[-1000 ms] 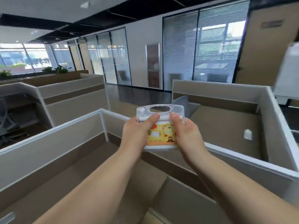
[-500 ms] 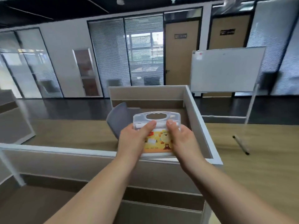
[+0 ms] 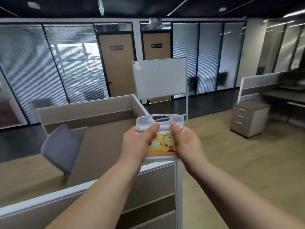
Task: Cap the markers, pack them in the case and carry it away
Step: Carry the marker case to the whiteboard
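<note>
Case (image 3: 160, 143) held up in front, out in the air, between two hands. Left hand (image 3: 137, 142) on its left side, thumb on the clear top strip, fingers wrapped behind. Right hand (image 3: 186, 144) on its right side, thumb on top the same way, fingers tucked behind. Both clamped tight on it. Lid shut. Handle hole at the far edge, pointing away. Yellow picture with a bear on the front, showing between the two thumbs. No way to tell what is inside.

One case. Two hands. Two bare arms reaching out from the bottom.

Below and to the left, low desk walls (image 3: 85, 111) around a brown desk. One grey chair (image 3: 61, 146) tipped against that desk. Behind, one whiteboard (image 3: 159, 78) on a stand. Two brown doors (image 3: 117, 63) in the glass wall at the back. On the right, one drawer box (image 3: 249, 118) with three drawers, standing on the wood floor (image 3: 239, 162).
</note>
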Tool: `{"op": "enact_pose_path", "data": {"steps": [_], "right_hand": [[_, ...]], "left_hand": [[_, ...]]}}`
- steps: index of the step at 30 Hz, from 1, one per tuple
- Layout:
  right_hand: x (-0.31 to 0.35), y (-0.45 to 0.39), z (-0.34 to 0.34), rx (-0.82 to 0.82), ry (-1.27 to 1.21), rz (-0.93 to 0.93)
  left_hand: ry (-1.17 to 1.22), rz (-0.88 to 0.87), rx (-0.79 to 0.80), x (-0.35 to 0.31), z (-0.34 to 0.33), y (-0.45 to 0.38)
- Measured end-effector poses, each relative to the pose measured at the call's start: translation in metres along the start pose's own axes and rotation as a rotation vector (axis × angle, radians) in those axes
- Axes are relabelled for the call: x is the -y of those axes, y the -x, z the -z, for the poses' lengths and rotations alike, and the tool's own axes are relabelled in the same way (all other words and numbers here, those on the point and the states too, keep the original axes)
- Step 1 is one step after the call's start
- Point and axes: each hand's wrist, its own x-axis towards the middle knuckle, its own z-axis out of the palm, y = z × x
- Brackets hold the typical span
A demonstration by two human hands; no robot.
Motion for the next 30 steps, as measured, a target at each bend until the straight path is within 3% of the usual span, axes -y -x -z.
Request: {"op": "enact_pose_path", "data": {"steps": [8,15,21,30], "right_hand": [[-0.007,-0.028,0.063,-0.181,0.040,0.023],[-0.038,-0.102,0.139,-0.235,0.050,0.012],[-0.057,-0.205,0.226,-0.292,0.126,0.032],[-0.089,-0.331,0.332,-0.225,0.115,0.019]], "left_hand": [[0.029,0.016,0.158,0.011,-0.074,-0.032],[0.030,0.027,0.240,0.028,-0.174,-0.088],[0.052,0.017,0.216,0.041,-0.291,-0.163],[0.063,0.028,0.152,0.061,-0.428,-0.249]]}}
